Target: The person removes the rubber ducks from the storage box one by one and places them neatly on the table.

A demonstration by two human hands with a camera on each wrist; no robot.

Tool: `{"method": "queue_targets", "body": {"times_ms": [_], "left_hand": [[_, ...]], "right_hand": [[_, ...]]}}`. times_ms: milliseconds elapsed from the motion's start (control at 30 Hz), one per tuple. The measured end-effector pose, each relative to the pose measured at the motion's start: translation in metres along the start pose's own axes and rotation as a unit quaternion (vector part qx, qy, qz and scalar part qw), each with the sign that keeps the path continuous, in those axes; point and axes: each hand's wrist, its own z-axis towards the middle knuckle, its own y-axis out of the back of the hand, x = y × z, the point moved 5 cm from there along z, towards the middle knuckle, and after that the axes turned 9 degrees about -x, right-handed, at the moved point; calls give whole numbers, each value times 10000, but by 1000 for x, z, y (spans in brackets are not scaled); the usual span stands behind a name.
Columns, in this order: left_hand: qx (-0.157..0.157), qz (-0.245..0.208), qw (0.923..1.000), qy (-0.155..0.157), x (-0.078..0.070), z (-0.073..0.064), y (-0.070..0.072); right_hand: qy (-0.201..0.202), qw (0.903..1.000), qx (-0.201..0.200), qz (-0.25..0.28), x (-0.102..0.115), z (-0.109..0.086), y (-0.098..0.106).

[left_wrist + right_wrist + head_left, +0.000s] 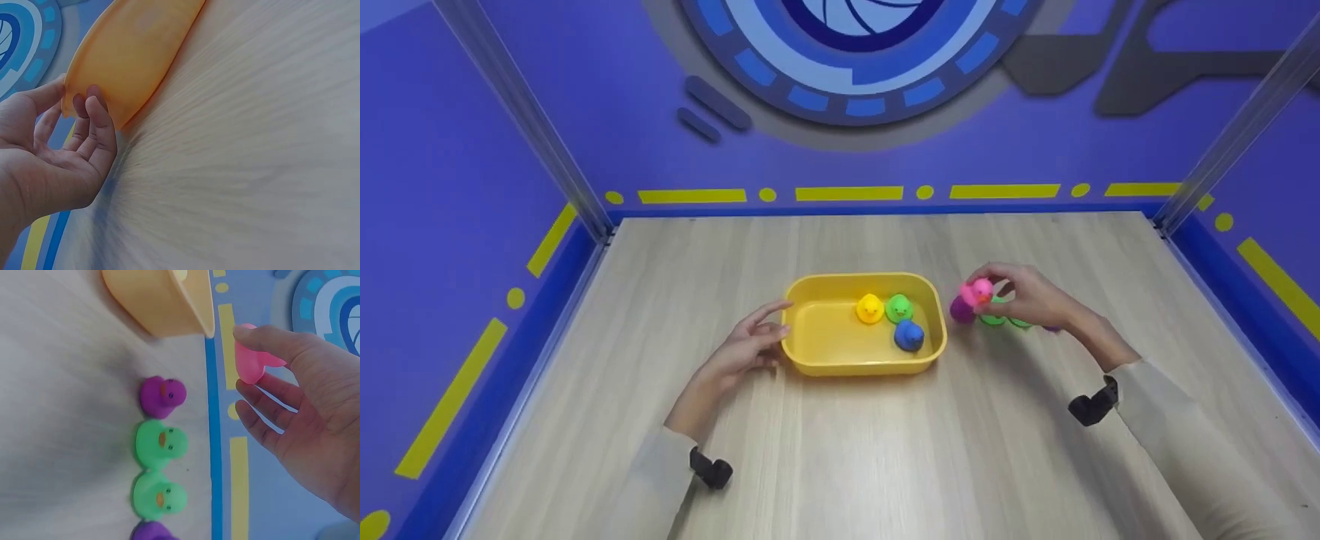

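Note:
My right hand (1027,296) pinches a pink rubber duck (978,291) between thumb and fingers, raised above a row of ducks right of the yellow basin (825,367). In the right wrist view, that row holds a magenta-purple duck (160,396), two green ducks (160,443) and a purple duck (152,531) cut off by the frame edge. My left hand (742,349) rests loosely spread at the basin's left end, fingertips touching its rim and outer wall. Inside the basin, a yellow duck (870,308), a green duck (898,308) and a blue duck (910,336) sit toward the right.
The basin stands mid-way across a wooden table (870,457). Blue panels with yellow markings form a back wall (585,135) and both sides, joined by metal corner posts (517,105). A small black wrist camera (1093,409) sits on each sleeve.

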Motion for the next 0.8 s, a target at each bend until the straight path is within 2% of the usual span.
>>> {"method": "queue_targets", "body": {"times_ms": [300,467,600,700,800], "left_hand": [[-90,-22,9999,132,1,2,0],[-44,14,9999,94,1,2,0],[27,29,10000,82,1,1,-1],[-36,20,9999,135,2,1,-1],[-105,10,9998,141,2,0,0]], "right_hand": [[-12,9990,-237,-369,-27,-20,15],[-76,9987,-476,-178,-37,-33,26],[25,9972,-737,-83,-45,-43,32],[103,9950,-975,-164,-51,-49,38],[13,9931,-1145,-253,-59,-55,45]]}}
